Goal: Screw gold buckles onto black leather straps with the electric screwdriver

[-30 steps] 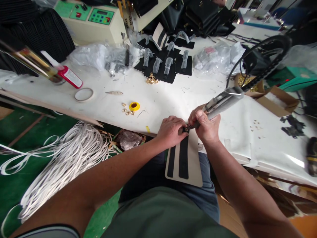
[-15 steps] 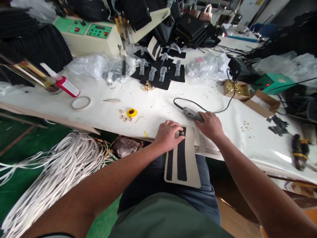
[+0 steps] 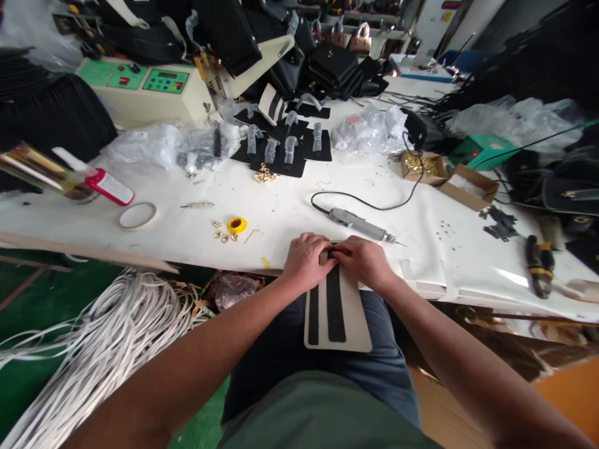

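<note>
A beige panel (image 3: pixel 356 318) with two black strips hangs over the table's front edge above my lap. My left hand (image 3: pixel 306 260) is closed on the panel's top end. Close beside it, my right hand (image 3: pixel 364 259) pinches at the top of the wider black strip, the fingertips of both hands nearly meeting there. What lies between the fingertips is hidden. Just beyond my right hand, a grey electric screwdriver (image 3: pixel 360 224) lies on the table, its thin bit pointing right and its black cord running back.
Left of my hands are a yellow ring-shaped spool (image 3: pixel 236 224), gold fittings (image 3: pixel 225 237), an awl (image 3: pixel 199 205), a tape ring (image 3: pixel 137 216) and a red-and-white bottle (image 3: pixel 110 186). Black panels (image 3: pixel 285 163) lie behind. Boxes (image 3: pixel 424 167) and pliers (image 3: pixel 540 265) sit rightward.
My right hand has let go of the electric screwdriver, which now lies on the table, and has moved left to the panel's top beside my left hand. The view has shifted slightly.
</note>
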### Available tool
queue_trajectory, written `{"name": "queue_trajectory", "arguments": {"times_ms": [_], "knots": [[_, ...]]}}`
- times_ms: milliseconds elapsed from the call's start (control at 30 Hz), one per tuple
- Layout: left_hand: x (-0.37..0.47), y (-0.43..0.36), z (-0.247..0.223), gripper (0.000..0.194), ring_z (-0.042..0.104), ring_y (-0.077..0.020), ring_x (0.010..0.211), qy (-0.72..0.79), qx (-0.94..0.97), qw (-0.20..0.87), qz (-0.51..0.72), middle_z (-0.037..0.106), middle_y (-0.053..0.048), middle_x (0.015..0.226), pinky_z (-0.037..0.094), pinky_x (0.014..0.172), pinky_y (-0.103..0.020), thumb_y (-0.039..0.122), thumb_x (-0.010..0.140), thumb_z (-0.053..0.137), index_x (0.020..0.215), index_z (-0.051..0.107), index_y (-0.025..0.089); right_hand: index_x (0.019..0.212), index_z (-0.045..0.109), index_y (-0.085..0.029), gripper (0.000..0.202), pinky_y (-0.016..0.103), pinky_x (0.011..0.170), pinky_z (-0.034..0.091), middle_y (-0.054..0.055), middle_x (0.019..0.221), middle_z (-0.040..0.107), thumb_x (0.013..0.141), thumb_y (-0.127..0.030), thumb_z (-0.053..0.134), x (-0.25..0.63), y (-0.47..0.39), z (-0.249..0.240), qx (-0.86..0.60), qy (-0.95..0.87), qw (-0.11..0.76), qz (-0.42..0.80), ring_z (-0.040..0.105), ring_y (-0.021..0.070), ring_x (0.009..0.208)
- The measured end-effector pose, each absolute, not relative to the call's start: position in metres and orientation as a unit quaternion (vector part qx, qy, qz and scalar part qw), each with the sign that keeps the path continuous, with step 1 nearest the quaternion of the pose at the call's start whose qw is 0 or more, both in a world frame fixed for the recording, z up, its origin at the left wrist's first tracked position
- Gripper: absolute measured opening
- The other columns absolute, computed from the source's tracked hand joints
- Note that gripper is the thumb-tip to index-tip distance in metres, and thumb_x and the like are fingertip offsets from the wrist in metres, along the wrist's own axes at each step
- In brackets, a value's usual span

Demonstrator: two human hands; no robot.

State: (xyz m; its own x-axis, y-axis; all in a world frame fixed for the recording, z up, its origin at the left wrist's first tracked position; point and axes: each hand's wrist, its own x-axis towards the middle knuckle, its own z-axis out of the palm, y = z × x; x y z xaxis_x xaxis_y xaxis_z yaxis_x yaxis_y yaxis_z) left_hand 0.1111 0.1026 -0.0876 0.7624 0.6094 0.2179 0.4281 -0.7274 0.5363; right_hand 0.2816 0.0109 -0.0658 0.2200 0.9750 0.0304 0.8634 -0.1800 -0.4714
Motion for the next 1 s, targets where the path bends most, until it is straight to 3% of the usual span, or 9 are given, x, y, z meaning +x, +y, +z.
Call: {"name": "queue_trajectory", "arguments": {"times_ms": [133,267,367,500,633,800,1000], "knots": [[0.112,0.105,-0.089,0.022,0.062,-0.0303,0.122,0.292,0.91,0.218,0.199,0.076,-0.006,0.125,0.05,0.102,-0.049,0.033,0.089,0.077,0.108,0.072,0.025,0.102,0.08,-0.024,0.017,0.029,0.076,0.043,0.005,0.104,0.076,0.098,-0.026,0.064,0.281,0.016,-0.059,-0.743,-0.618,0.181,0.183,0.069,0.0197,0.093],[0.115,0.111,-0.091,0.021,0.063,-0.0326,0.121,0.28,0.917,0.205,0.195,0.076,-0.006,0.126,0.05,0.1,-0.05,0.035,0.091,0.074,0.11,0.072,0.025,0.095,0.078,-0.022,0.007,0.026,0.069,0.04,0.001,0.094,0.076,0.091,-0.025,0.073,0.287,0.028,-0.053,-0.742,-0.608,0.191,0.208,0.067,0.016,0.083],[0.115,0.114,-0.091,0.022,0.063,-0.0339,0.123,0.272,0.921,0.199,0.195,0.075,-0.007,0.128,0.05,0.1,-0.051,0.034,0.09,0.073,0.11,0.071,0.026,0.095,0.077,-0.023,0.007,0.023,0.066,0.041,-0.002,0.088,0.075,0.092,-0.028,0.073,0.292,0.029,-0.046,-0.738,-0.602,0.218,0.215,0.065,0.0125,0.077],[0.115,0.116,-0.092,0.02,0.064,-0.0338,0.122,0.268,0.92,0.195,0.208,0.075,-0.007,0.127,0.05,0.101,-0.051,0.035,0.091,0.071,0.109,0.071,0.026,0.1,0.076,-0.022,0.013,0.023,0.071,0.041,0.0,0.097,0.074,0.099,-0.026,0.063,0.31,-0.001,-0.05,-0.763,-0.581,0.254,0.125,0.064,0.0117,0.081],[0.115,0.117,-0.093,0.021,0.066,-0.0334,0.12,0.263,0.919,0.196,0.218,0.076,-0.006,0.126,0.05,0.101,-0.05,0.037,0.09,0.071,0.108,0.072,0.027,0.089,0.075,-0.02,0.017,0.027,0.068,0.036,0.003,0.087,0.07,0.098,-0.02,0.061,0.347,-0.053,-0.074,-0.801,-0.554,0.226,-0.019,0.058,0.0138,0.073],[0.115,0.118,-0.093,0.021,0.066,-0.0338,0.12,0.263,0.918,0.196,0.222,0.077,-0.006,0.125,0.05,0.1,-0.05,0.04,0.09,0.069,0.106,0.073,0.027,0.082,0.074,-0.018,0.022,0.029,0.068,0.034,0.006,0.084,0.068,0.097,-0.016,0.057,0.38,-0.089,-0.094,-0.823,-0.523,0.218,-0.041,0.055,0.016,0.071],[0.116,0.121,-0.095,0.022,0.067,-0.0328,0.117,0.251,0.919,0.2,0.229,0.077,-0.006,0.123,0.051,0.102,-0.05,0.042,0.09,0.068,0.106,0.072,0.027,0.087,0.078,-0.024,0.015,0.026,0.073,0.042,0.003,0.09,0.072,0.095,-0.018,0.066,0.384,-0.092,-0.088,-0.806,-0.537,0.25,0.006,0.063,0.0152,0.079]]}}
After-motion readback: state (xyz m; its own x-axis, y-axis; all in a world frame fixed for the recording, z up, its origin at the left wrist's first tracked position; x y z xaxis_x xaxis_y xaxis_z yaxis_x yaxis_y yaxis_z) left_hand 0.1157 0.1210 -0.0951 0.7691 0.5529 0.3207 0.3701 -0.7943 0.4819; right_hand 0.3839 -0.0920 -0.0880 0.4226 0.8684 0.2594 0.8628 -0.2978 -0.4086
